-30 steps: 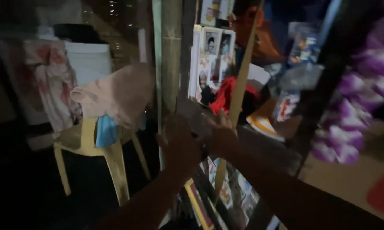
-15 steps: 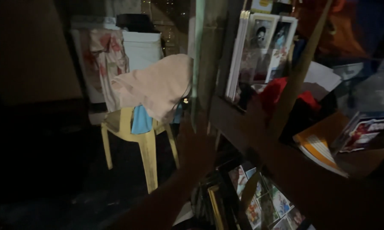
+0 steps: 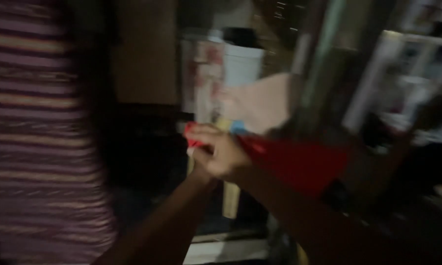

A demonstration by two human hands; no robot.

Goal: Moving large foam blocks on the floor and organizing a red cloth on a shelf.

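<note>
The view is blurred and dim. My hands meet in the middle of the frame on a red cloth (image 3: 299,159). My right hand (image 3: 223,152) lies on top, its fingers closed on the cloth's left end. A red tip sticks out past them. My left hand (image 3: 200,169) comes up from below and is mostly hidden under the right one, pressed to the same end of the cloth. The cloth stretches away to the right, towards a dark shelf unit (image 3: 378,147).
A purple striped fabric (image 3: 34,127) fills the left edge, close to the camera. Behind my hands stands a yellow plastic chair (image 3: 230,198) with a pink cloth (image 3: 260,103) draped on it. A white container (image 3: 243,64) is farther back. An upright post (image 3: 324,68) and framed pictures (image 3: 407,73) are at the right.
The view has swung left, so the chair and shelf now sit farther right. My hands left the shelf and came together, now gripping a red cloth pulled out from it.
</note>
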